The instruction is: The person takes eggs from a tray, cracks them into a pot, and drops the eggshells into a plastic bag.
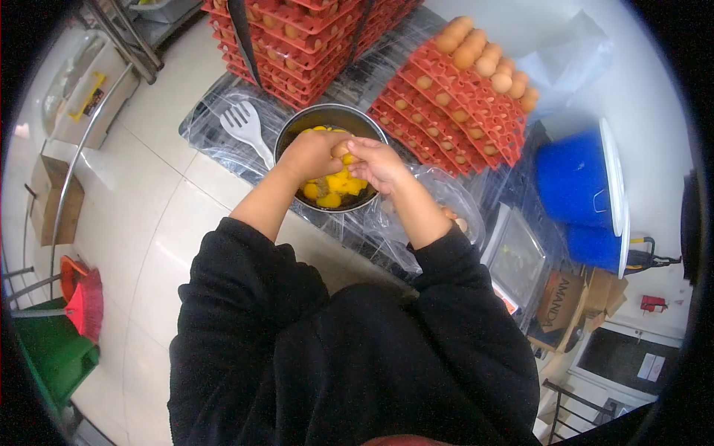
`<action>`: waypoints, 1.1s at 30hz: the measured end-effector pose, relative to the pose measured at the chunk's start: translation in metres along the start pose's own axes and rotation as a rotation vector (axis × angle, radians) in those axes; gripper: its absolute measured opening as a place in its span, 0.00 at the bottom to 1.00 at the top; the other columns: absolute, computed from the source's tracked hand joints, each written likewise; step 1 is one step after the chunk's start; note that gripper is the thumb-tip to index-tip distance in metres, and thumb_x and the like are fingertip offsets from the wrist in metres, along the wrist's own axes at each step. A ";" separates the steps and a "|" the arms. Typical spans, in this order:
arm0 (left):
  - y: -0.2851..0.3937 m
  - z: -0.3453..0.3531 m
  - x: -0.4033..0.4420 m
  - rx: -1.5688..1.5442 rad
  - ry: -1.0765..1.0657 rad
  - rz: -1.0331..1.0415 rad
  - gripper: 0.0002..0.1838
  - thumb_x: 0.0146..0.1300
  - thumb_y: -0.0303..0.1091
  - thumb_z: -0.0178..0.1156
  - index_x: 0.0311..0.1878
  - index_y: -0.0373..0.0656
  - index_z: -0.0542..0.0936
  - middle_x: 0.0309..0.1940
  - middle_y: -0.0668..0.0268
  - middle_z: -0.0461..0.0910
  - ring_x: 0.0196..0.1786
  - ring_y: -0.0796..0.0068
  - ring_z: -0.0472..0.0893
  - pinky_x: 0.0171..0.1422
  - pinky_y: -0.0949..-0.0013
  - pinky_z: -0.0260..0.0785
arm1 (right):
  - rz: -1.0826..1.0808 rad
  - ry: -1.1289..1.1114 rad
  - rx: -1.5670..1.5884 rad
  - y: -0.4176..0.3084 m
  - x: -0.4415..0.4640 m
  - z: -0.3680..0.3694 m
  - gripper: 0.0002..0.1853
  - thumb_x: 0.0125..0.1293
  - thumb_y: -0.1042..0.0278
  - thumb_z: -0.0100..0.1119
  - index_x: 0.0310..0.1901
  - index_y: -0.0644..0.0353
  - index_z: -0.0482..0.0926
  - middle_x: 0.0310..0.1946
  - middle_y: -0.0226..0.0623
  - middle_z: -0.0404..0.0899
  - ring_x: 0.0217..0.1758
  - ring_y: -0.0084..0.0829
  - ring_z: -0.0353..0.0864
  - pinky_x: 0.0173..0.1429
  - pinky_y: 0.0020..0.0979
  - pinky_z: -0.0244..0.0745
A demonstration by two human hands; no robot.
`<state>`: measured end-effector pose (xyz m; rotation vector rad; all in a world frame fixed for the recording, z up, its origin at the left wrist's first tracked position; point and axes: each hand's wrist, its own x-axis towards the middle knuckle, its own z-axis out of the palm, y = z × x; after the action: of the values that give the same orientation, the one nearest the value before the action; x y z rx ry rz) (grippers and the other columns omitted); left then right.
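Black sleeves (245,290) nearest; beyond them, both hands meet over the metal pot (331,116) of yolks (327,199). Left hand (316,156) curled, fingers closed on brown egg (341,149); right hand (379,165) pinches same egg with thumb and forefinger, other fingers loosely spread. Can't tell how far it's split. Best to keep the egg low inside the rim, thumbs easing shell apart, no fragments dropped; clear plastic bag (451,190) with shells sits just beside right hand.

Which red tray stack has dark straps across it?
The left-hand stack, cut off by the picture's top edge; the right-hand stack shows none, with uncovered eggs on top.
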<state>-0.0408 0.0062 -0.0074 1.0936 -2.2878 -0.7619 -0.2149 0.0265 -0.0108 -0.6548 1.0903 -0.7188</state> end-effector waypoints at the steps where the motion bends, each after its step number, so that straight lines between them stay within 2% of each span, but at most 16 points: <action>1: -0.001 -0.001 0.000 0.007 -0.011 -0.002 0.24 0.43 0.35 0.61 0.48 0.48 0.77 0.38 0.55 0.80 0.41 0.54 0.79 0.47 0.58 0.71 | -0.003 0.013 -0.035 -0.001 0.000 0.000 0.15 0.64 0.60 0.56 0.48 0.57 0.73 0.32 0.28 0.78 0.24 0.18 0.73 0.27 0.20 0.71; 8: -0.008 0.003 0.002 0.036 -0.059 -0.027 0.26 0.43 0.33 0.60 0.52 0.51 0.76 0.40 0.54 0.79 0.41 0.54 0.79 0.48 0.59 0.72 | -0.114 0.110 -0.439 -0.007 0.006 0.007 0.17 0.60 0.58 0.60 0.45 0.59 0.75 0.27 0.27 0.76 0.21 0.17 0.70 0.23 0.19 0.69; 12: 0.009 0.004 0.005 -0.071 -0.069 -0.140 0.27 0.45 0.34 0.63 0.54 0.50 0.75 0.40 0.55 0.80 0.39 0.56 0.80 0.46 0.61 0.73 | -0.108 0.132 -0.270 -0.011 -0.005 0.008 0.16 0.59 0.57 0.60 0.44 0.59 0.75 0.27 0.27 0.76 0.21 0.17 0.70 0.21 0.19 0.68; 14: 0.018 0.010 0.007 -0.179 -0.027 -0.055 0.28 0.46 0.36 0.65 0.55 0.49 0.75 0.39 0.55 0.80 0.38 0.58 0.81 0.45 0.63 0.74 | -0.076 0.132 -0.109 -0.012 -0.018 -0.006 0.16 0.59 0.57 0.59 0.43 0.59 0.75 0.27 0.27 0.76 0.20 0.17 0.69 0.21 0.19 0.67; 16: 0.031 0.010 0.008 -0.214 0.004 -0.011 0.30 0.46 0.39 0.69 0.56 0.47 0.74 0.40 0.55 0.81 0.38 0.63 0.82 0.44 0.66 0.74 | -0.110 0.112 -0.191 -0.019 -0.049 -0.029 0.15 0.59 0.57 0.59 0.43 0.58 0.76 0.27 0.27 0.76 0.18 0.17 0.69 0.20 0.19 0.67; 17: 0.032 0.009 0.009 -0.190 0.046 -0.002 0.30 0.47 0.40 0.69 0.55 0.47 0.74 0.40 0.55 0.80 0.38 0.62 0.82 0.45 0.66 0.74 | -0.128 0.102 -0.235 -0.025 -0.066 -0.045 0.15 0.58 0.58 0.58 0.43 0.58 0.76 0.27 0.28 0.76 0.18 0.17 0.69 0.20 0.19 0.67; 19: 0.028 0.006 0.008 -0.144 0.133 0.012 0.29 0.47 0.41 0.68 0.55 0.47 0.74 0.42 0.54 0.80 0.40 0.62 0.81 0.45 0.65 0.74 | -0.031 0.112 -0.461 -0.026 -0.096 -0.092 0.16 0.54 0.58 0.60 0.43 0.58 0.77 0.28 0.28 0.77 0.17 0.18 0.70 0.19 0.19 0.67; 21: 0.014 0.001 0.007 -0.079 0.163 -0.013 0.27 0.50 0.41 0.66 0.55 0.48 0.75 0.44 0.55 0.79 0.43 0.60 0.80 0.47 0.64 0.73 | 0.164 0.130 -0.870 -0.033 -0.130 -0.119 0.18 0.50 0.59 0.63 0.41 0.60 0.78 0.29 0.29 0.79 0.21 0.19 0.74 0.24 0.21 0.71; 23: 0.003 0.002 0.008 -0.015 0.223 -0.030 0.26 0.50 0.41 0.65 0.54 0.47 0.75 0.44 0.55 0.79 0.43 0.59 0.80 0.48 0.64 0.72 | -0.062 0.247 -1.428 -0.014 -0.152 -0.150 0.19 0.49 0.58 0.64 0.41 0.61 0.79 0.31 0.32 0.80 0.26 0.23 0.77 0.31 0.24 0.74; 25: 0.007 0.000 0.009 -0.008 0.196 -0.100 0.23 0.51 0.41 0.64 0.52 0.46 0.76 0.46 0.57 0.78 0.47 0.58 0.78 0.52 0.63 0.70 | -0.240 0.408 -1.576 -0.025 -0.158 -0.147 0.21 0.49 0.57 0.65 0.41 0.62 0.78 0.33 0.35 0.81 0.32 0.28 0.79 0.38 0.28 0.75; 27: 0.014 -0.005 0.008 0.003 0.127 -0.178 0.22 0.52 0.41 0.62 0.51 0.46 0.76 0.49 0.59 0.77 0.51 0.59 0.76 0.56 0.62 0.67 | -0.349 0.588 -1.309 -0.070 -0.156 -0.132 0.22 0.50 0.55 0.65 0.43 0.61 0.78 0.35 0.39 0.81 0.39 0.34 0.80 0.46 0.31 0.73; 29: 0.010 0.000 0.009 0.006 0.129 -0.160 0.22 0.52 0.41 0.62 0.51 0.46 0.77 0.49 0.59 0.77 0.51 0.59 0.76 0.56 0.62 0.67 | -0.456 0.645 -1.061 -0.118 -0.140 -0.110 0.22 0.51 0.54 0.65 0.43 0.60 0.78 0.38 0.43 0.80 0.43 0.38 0.79 0.49 0.33 0.72; 30: 0.009 0.003 0.009 0.009 0.128 -0.149 0.22 0.52 0.41 0.62 0.50 0.45 0.77 0.49 0.58 0.77 0.51 0.59 0.76 0.56 0.62 0.67 | -0.622 0.753 -1.103 -0.131 -0.114 -0.120 0.21 0.52 0.56 0.63 0.46 0.58 0.77 0.39 0.43 0.80 0.44 0.40 0.79 0.49 0.34 0.72; 33: 0.012 0.003 0.009 0.022 0.124 -0.152 0.22 0.52 0.40 0.62 0.50 0.45 0.77 0.49 0.58 0.77 0.51 0.59 0.76 0.56 0.62 0.67 | -0.875 0.863 -1.427 -0.188 -0.061 -0.100 0.22 0.54 0.59 0.60 0.51 0.56 0.74 0.47 0.46 0.76 0.51 0.41 0.75 0.55 0.36 0.70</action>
<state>-0.0538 0.0057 -0.0001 1.2991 -2.1326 -0.7066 -0.3626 -0.0509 0.1348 -2.2692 2.1382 -0.9062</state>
